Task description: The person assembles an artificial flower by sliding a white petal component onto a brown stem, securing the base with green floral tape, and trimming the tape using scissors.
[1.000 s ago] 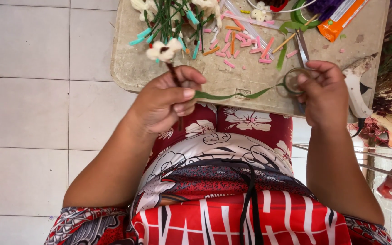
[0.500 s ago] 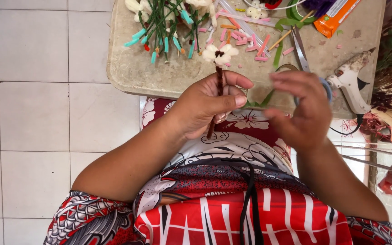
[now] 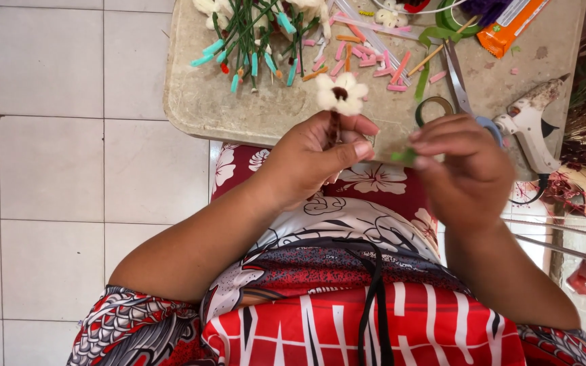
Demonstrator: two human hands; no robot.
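My left hand (image 3: 313,159) pinches the thin stem of a small white artificial flower (image 3: 341,94) with a dark centre, held upright over my lap at the board's near edge. My right hand (image 3: 466,173) is just to its right, fingers closed on a short piece of green tape (image 3: 401,156); it is blurred. A roll of green tape (image 3: 434,104) lies on the board right behind my right hand, with scissors (image 3: 459,88) beside it.
A beige board (image 3: 239,102) holds a bunch of green stems with coloured tips (image 3: 252,37), pink and orange tube bits (image 3: 367,51) and an orange packet (image 3: 510,27). A white glue gun (image 3: 534,129) lies at its right edge. White floor tiles (image 3: 55,156) spread left.
My left hand has lifted the flower and carried it right, toward the board's edge. My right hand left the scissors area, came in beside the flower and now holds only a short green piece.
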